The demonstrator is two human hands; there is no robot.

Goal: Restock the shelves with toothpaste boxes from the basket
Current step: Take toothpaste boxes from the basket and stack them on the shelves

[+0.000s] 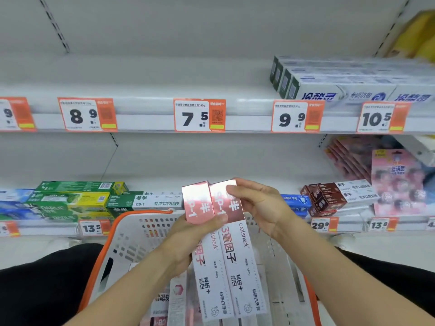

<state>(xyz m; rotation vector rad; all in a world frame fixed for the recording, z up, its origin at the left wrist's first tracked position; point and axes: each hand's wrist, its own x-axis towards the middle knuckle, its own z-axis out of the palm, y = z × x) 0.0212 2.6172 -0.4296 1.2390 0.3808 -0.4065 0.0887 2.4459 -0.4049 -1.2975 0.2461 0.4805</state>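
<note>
Pink foil ends, white bodies: two toothpaste boxes (221, 245) held side by side, long axis running 12 to 6 o'clock, foil ends toward the shelves. Left hand (188, 238) grips them from below and from 9 o'clock, thumb curled across the foil faces; this looks like the carrying grip. Right hand (261, 203) comes in from 3 o'clock with its fingers bent over the top end of the right-hand box; probably squaring the pair so both go in as one unit.

The boxes hang directly over the basket (122, 234), white with an orange rim, at 6 o'clock. More boxes lie in its bottom, partly hidden by the held pair, so the count is not readable. Restocking judged well short of done.

Lower shelf (211, 182), at 12 o'clock from the hands: bare gap straight ahead. Green boxes (70, 198) stacked at 9 o'clock, brown boxes (324, 198) at 3 o'clock. The gap is the likely slot, since it sits between filled rows.

Upper shelf (150, 74): bare over most of its run; white and blue boxes (341, 83) in a row at 2 o'clock. Orange price tags (199, 115) on its front edge.
</note>
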